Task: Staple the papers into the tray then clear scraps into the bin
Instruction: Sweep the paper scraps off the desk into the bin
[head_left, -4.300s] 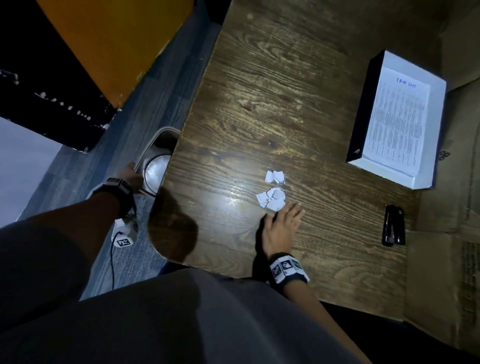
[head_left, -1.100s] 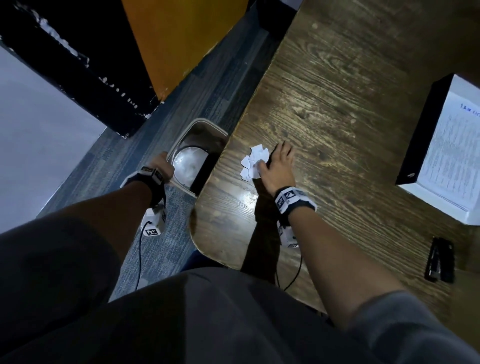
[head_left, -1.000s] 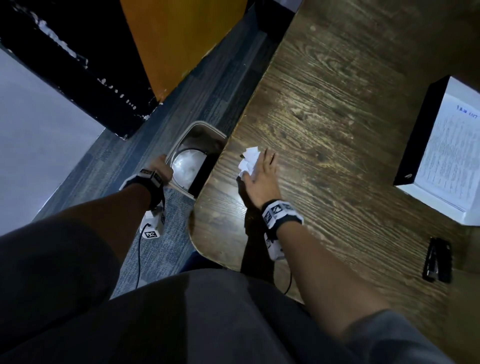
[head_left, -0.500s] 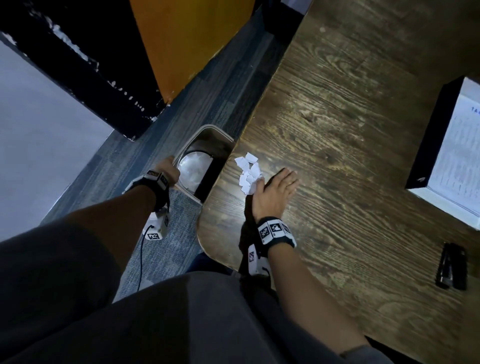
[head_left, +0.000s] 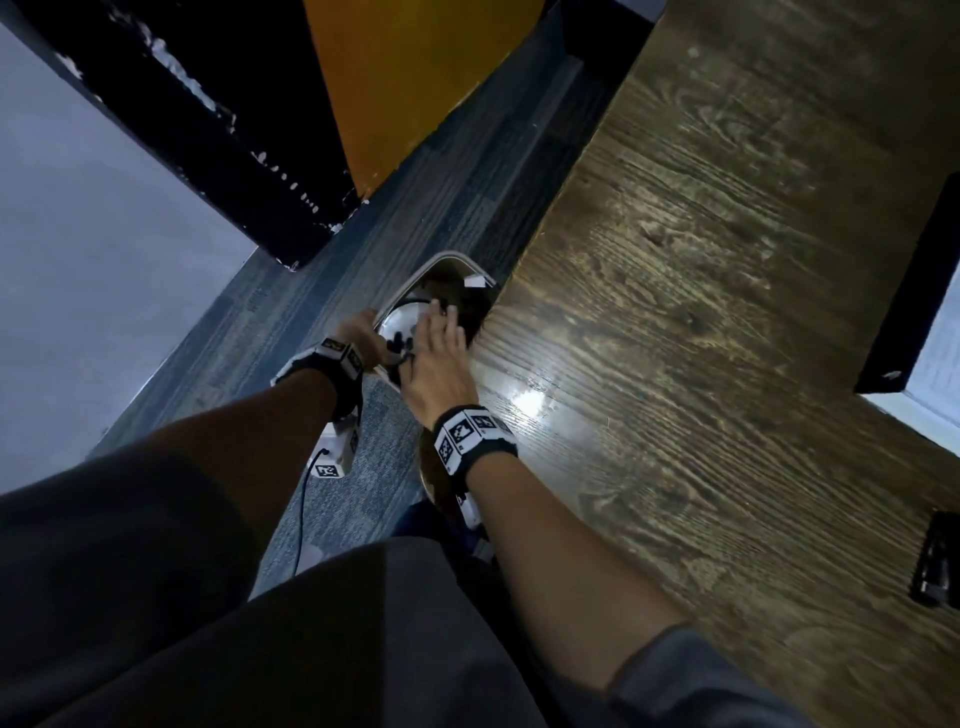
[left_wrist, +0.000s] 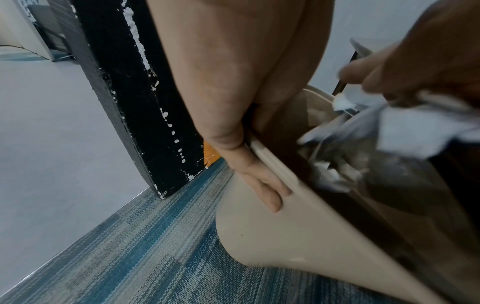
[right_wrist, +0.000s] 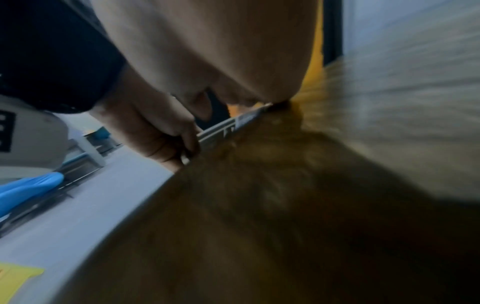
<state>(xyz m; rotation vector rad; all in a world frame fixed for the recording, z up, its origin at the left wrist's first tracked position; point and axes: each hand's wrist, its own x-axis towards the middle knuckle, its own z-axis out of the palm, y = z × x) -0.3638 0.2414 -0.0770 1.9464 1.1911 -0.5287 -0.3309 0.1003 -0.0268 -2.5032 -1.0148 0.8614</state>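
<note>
My left hand (head_left: 357, 336) grips the near rim of the beige bin (head_left: 451, 258), which stands on the floor against the table's left edge. In the left wrist view its fingers (left_wrist: 262, 185) lie on the bin's outer wall (left_wrist: 285, 236). My right hand (head_left: 437, 349) lies flat with straight fingers at the table edge, reaching over the bin's mouth. White paper scraps (left_wrist: 410, 133) tumble blurred into the bin below the right hand (left_wrist: 428, 61). One scrap (head_left: 475, 282) shows near the bin's far rim. The black tray (head_left: 904, 291) holding stapled papers sits at the right edge.
The wooden table (head_left: 727, 338) fills the right half. A black stapler (head_left: 937, 564) lies near its right edge. Blue carpet (head_left: 415, 197) runs between the table and an orange panel (head_left: 415, 78). The right wrist view is motion-blurred.
My right hand has swept the scraps leftward across the table and off its edge; they now drop into the bin. The left hand has kept its hold on the bin rim.
</note>
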